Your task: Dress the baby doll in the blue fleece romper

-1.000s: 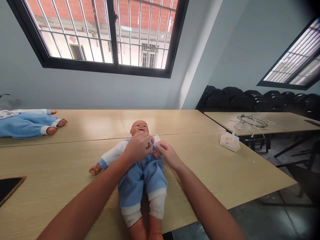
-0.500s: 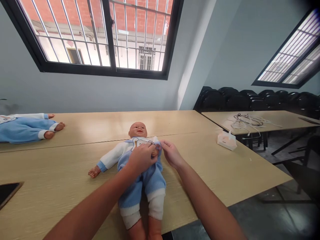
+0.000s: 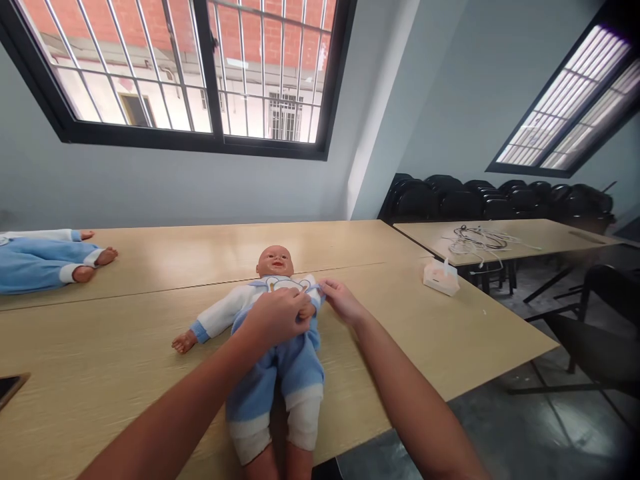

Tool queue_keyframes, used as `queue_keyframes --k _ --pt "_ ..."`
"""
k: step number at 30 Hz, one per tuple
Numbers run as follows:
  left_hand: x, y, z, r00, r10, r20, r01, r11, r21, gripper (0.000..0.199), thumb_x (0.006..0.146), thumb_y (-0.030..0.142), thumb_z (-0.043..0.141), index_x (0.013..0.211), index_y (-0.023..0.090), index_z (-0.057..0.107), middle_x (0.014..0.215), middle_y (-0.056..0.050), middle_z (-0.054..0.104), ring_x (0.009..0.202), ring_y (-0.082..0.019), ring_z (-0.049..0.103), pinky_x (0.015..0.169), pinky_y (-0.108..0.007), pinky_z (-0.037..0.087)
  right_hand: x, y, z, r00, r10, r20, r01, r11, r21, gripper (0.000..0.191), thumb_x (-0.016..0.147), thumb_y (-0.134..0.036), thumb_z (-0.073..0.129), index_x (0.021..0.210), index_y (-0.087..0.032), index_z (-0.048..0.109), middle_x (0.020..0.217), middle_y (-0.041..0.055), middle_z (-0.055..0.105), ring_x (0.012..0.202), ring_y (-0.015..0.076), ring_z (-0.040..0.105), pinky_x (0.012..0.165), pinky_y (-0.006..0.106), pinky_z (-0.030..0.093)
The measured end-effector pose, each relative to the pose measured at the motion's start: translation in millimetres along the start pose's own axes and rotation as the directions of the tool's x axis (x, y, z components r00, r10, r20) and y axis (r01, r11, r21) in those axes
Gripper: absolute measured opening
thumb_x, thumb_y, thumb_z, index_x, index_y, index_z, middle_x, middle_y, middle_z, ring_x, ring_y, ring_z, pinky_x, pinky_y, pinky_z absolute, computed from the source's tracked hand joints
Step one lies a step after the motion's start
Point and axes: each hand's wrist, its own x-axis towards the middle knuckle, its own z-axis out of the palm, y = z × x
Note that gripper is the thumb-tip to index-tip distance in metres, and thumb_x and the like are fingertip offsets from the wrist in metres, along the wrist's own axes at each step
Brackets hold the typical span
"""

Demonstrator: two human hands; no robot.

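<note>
A baby doll (image 3: 275,261) lies face up on the wooden table, dressed in a white and blue knitted outfit (image 3: 300,363). Over its chest, my left hand (image 3: 281,316) is closed around the doll's hand at the right of the picture. My right hand (image 3: 343,301) pinches the blue edge of the clothing beside the doll's shoulder. The doll's other arm (image 3: 220,313) stretches out to the left on the table. My left fingers hide part of the chest.
A second doll (image 3: 40,260) in blue lies at the far left. A dark tablet-like object (image 3: 10,388) is at the left edge. A tissue box (image 3: 441,277) stands on the right. Cables (image 3: 483,241) lie on another table; black chairs (image 3: 445,199) are stacked behind.
The camera view has turned slightly to the right. Around the doll's hand, the blue cuff now shows more, between my two hands.
</note>
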Motion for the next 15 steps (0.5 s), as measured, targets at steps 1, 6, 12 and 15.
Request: queue_keyframes --k 1,6,12,15 --pt "-0.7 1.4 -2.6 1.000 0.022 0.006 -0.022 1.000 0.002 0.004 0.085 0.025 0.064 0.088 0.023 0.065 0.084 -0.004 0.068 0.077 -0.023 0.064 0.059 -0.031 0.039 0.6 0.8 0.3 1.000 0.007 -0.001 -0.007 1.000 0.016 0.041 0.077 -0.055 0.081 0.075 -0.019 0.064 0.072 -0.0019 0.058 0.072 0.0145 0.049 0.072 0.028 0.040" --pt "-3.5 12.0 -14.2 0.976 0.201 0.085 -0.203 0.979 0.013 0.004 0.083 0.018 0.062 0.084 0.022 0.061 0.085 -0.003 0.065 0.079 -0.021 0.061 0.059 -0.031 0.038 4.7 0.4 2.1 1.000 0.024 -0.012 -0.022 0.995 0.097 0.042 0.076 -0.054 0.083 0.073 -0.019 0.062 0.070 -0.0023 0.059 0.070 0.0139 0.050 0.069 0.027 0.040" --pt "-8.4 23.9 -24.7 0.920 0.360 0.158 -0.361 0.932 -0.020 0.006 0.081 0.016 0.063 0.081 0.021 0.060 0.082 -0.002 0.064 0.078 -0.020 0.059 0.061 -0.032 0.038 9.5 6.5 5.8 0.997 0.068 -0.028 -0.063 0.987 0.147 0.038 0.075 -0.053 0.083 0.081 -0.019 0.066 0.078 0.0018 0.069 0.075 0.0177 0.059 0.073 0.031 0.048" --pt "-10.4 21.7 -34.0 0.925 0.363 0.110 -0.351 0.930 -0.109 0.009 0.078 0.016 0.064 0.076 0.022 0.059 0.078 0.001 0.063 0.073 -0.017 0.058 0.062 -0.031 0.038 12.6 12.5 7.9 0.995 0.098 -0.023 -0.093 0.984 0.153 0.034 0.076 -0.048 0.084 0.084 -0.019 0.069 0.084 0.0058 0.074 0.082 0.0219 0.064 0.078 0.035 0.052"
